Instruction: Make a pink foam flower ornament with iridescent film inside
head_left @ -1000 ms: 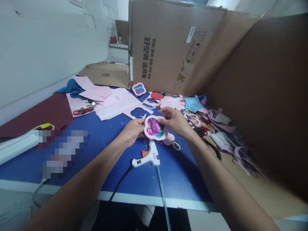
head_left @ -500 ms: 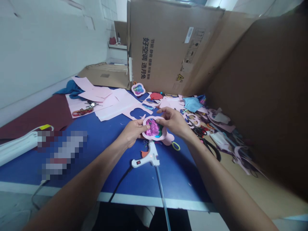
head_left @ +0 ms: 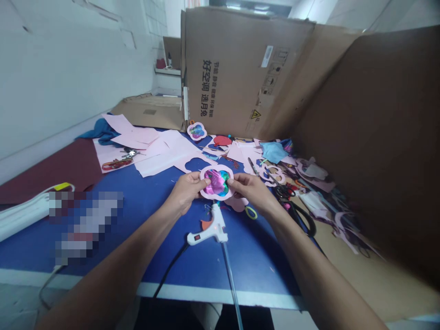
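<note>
Between my hands is a flower-shaped pink paper frame (head_left: 216, 196) with shiny magenta, green and blue film (head_left: 216, 181) in its middle. My left hand (head_left: 187, 190) pinches its left edge, thumb on the front. The right edge is gripped by my right hand (head_left: 249, 187), thumb also on the front. Just below lies a white hot glue gun (head_left: 215, 227) with an orange trigger and a long clear glue stick (head_left: 231, 270) in its back. Another pink paper piece (head_left: 238, 204) with a yellow-green loop (head_left: 251, 212) lies partly hidden behind my right hand.
A finished-looking flower piece (head_left: 197, 131) leans near the large cardboard box (head_left: 237, 78). Pink paper sheets (head_left: 168, 149) and keys (head_left: 129, 152) lie at the back left. Scissors (head_left: 283, 190) and paper scraps (head_left: 318, 204) crowd the right. A white power strip (head_left: 27, 213) sits at left.
My right hand has come down from the top of the pink frame to its right edge. The frame has shifted slightly left, and its film shows more fully.
</note>
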The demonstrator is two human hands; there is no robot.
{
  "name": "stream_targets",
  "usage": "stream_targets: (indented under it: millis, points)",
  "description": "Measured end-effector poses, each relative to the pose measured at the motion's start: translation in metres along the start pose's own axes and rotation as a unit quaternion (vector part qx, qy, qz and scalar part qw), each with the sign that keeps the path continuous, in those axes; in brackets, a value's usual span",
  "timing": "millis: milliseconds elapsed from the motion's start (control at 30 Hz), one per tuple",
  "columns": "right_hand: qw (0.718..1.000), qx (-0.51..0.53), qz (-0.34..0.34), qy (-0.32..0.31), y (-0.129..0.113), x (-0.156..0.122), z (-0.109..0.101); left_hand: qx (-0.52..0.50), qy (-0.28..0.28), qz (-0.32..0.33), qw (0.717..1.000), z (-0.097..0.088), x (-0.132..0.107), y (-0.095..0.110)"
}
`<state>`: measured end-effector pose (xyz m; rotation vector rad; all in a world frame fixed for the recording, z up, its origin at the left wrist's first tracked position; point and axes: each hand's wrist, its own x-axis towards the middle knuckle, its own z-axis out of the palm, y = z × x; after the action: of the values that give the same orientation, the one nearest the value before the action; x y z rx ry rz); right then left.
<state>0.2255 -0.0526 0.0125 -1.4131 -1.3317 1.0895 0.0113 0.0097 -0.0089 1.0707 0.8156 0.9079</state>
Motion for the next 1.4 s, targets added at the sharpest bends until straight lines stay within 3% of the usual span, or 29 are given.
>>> stream_targets:
  millis: [233, 1067, 1400]
  points:
    - [0.999, 0.023, 0.006, 0.025, 0.009, 0.003, 0.01, 0.013, -0.006, -0.008, 1.0, 0.005, -0.005, 0.006]
    - [0.998, 0.04, 0.006, 0.046, 0.012, 0.002, 0.006, 0.03, -0.009, -0.005, 0.999, 0.004, -0.005, 0.004]
    - [0.998, 0.039, 0.001, 0.043, 0.012, 0.002, 0.006, 0.023, -0.043, -0.009, 0.999, 0.004, -0.006, 0.002]
